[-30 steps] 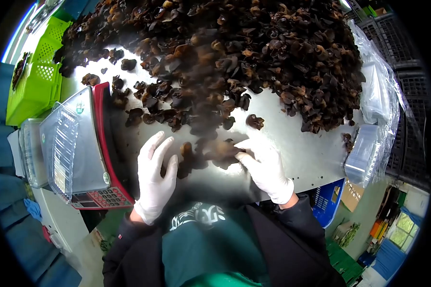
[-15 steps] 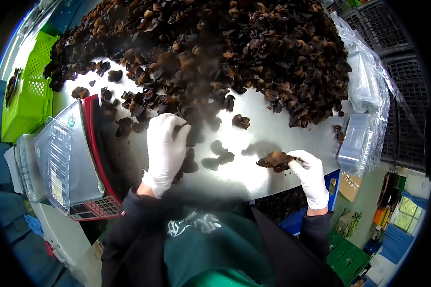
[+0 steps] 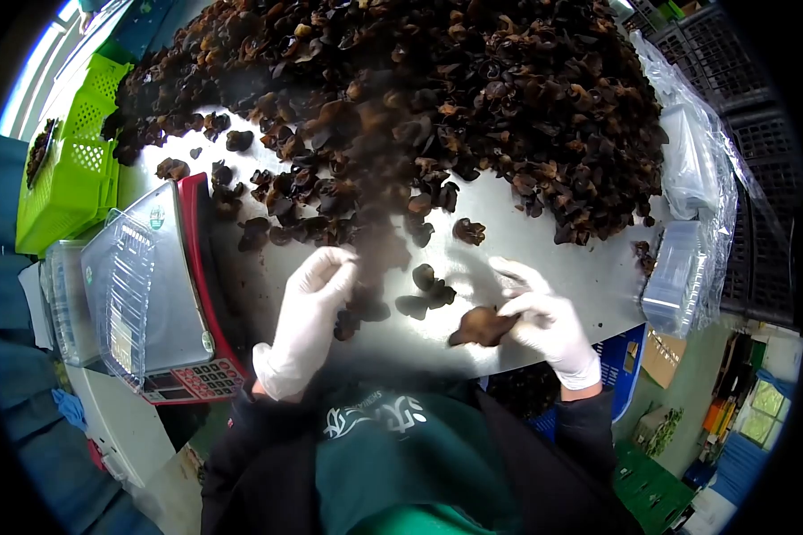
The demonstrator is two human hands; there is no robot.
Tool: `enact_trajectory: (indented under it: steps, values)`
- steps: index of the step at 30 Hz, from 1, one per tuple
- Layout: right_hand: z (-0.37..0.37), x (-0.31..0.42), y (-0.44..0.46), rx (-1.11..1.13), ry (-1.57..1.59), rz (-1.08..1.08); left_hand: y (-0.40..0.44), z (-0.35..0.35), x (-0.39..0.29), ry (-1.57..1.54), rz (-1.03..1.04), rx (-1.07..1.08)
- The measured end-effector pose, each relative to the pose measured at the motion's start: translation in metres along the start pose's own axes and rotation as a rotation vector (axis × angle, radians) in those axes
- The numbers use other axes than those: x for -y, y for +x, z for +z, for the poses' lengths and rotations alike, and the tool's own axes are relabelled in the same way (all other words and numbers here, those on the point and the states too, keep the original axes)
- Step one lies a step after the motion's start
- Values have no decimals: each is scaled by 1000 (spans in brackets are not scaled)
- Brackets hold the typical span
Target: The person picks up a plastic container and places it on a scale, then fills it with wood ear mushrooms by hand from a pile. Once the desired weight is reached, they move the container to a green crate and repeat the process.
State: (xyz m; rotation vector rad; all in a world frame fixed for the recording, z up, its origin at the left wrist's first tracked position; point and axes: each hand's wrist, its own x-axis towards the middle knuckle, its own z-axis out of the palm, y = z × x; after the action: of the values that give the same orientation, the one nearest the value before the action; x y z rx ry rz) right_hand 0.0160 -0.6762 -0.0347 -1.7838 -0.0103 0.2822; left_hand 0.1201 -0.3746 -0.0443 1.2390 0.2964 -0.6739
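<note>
A broad brown wood ear mushroom [image 3: 480,328] hangs from my right hand [image 3: 549,325], which wears a white glove and grips its right edge; the upper fingers stretch out above it. My left hand [image 3: 305,316], gloved in white too, is held over the metal table with thumb and fingers pinched together. Whether anything small sits in that pinch is hidden. Between the hands lie a few loose wood ears [image 3: 433,285]. Beyond them a large heap of dark wood ear mushrooms [image 3: 509,98] covers the far part of the table [image 3: 562,267].
To the left stands a red-edged weighing scale [image 3: 174,294] with a clear plastic tray [image 3: 127,303] on it. Behind it is a green basket [image 3: 71,192]. Clear plastic containers [image 3: 674,276] line the right edge. Below the near edge is a blue crate [image 3: 623,366] beside dark mushrooms.
My right hand has moved left and turned, bringing the wood ear closer to the middle, with its upper fingers now spread. My left hand has lowered slightly and tilted right. The view has shifted a little.
</note>
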Motion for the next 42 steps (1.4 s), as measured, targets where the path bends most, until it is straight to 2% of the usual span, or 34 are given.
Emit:
enact_trajectory:
  steps: [2,3,4,6,7,10,11,12,13,14,16,17,18,20,21,22,24,25,26,27,29,31,33,34,35,36,38,40,41,42]
  values:
    - [21,-7,14,97,79,-127,-12,12,3,96,33,118]
    - [30,8,18,165,190,67,-15,15,14,180,37,166]
    - [36,12,21,207,203,60,-18,17,25,264,39,215]
    - [42,18,26,255,198,39,-23,29,33,184,-66,302]
    - [43,20,27,261,179,26,-25,35,30,195,-75,267]
    - [26,3,15,145,208,66,-7,25,26,724,457,207]
    - [14,-2,8,114,73,-19,3,24,23,874,660,35]
    - [-1,2,-5,109,63,72,19,18,18,963,852,-25]
    - [-22,6,-18,190,47,202,31,15,9,1081,878,-37]
    - [-41,3,-34,281,-123,187,41,14,2,1199,904,-50]
    - [-70,5,-66,483,-389,455,55,13,3,1499,823,-17]
    - [-77,5,-80,553,-579,690,65,8,11,1633,833,-10]
    - [-81,-1,-96,484,-761,787,69,8,11,1617,820,1]
    - [-82,-12,-118,255,-788,691,76,8,10,1591,795,19]
    - [-76,-3,-114,198,-690,668,77,6,14,1426,902,-45]
    - [-67,1,-109,134,-573,640,76,4,11,1339,905,-86]
    - [-51,9,-93,4,-340,572,67,3,0,1183,886,-144]
    - [-46,17,-84,-39,-286,562,58,7,-2,1061,808,-204]
    - [-46,19,-80,-60,-391,491,53,9,-1,1027,813,-262]
    - [-46,19,-78,-143,-417,426,38,23,-10,902,743,-176]
    - [-52,17,-77,-315,-469,294,16,50,-4,863,779,80]
    - [-62,18,-80,-482,-476,247,-4,78,24,948,868,477]
    - [-72,16,-87,-628,-437,226,-27,97,48,981,935,698]
    - [-75,14,-90,-689,-438,222,-30,98,54,1018,1018,703]
    - [-75,11,-92,-701,-447,216,-22,90,56,1005,942,652]
    - [-74,10,-93,-712,-456,211,-7,82,47,1366,680,763]
    - [-57,12,-80,-658,-509,206,0,54,43,1419,921,172]
    - [-33,1,-62,-591,-517,170,-1,25,45,1486,895,58]
    - [-20,-1,-50,-508,-516,120,-2,3,60,1510,845,128]
    - [-7,-5,-37,-435,-515,81,-9,-6,58,1544,886,191]
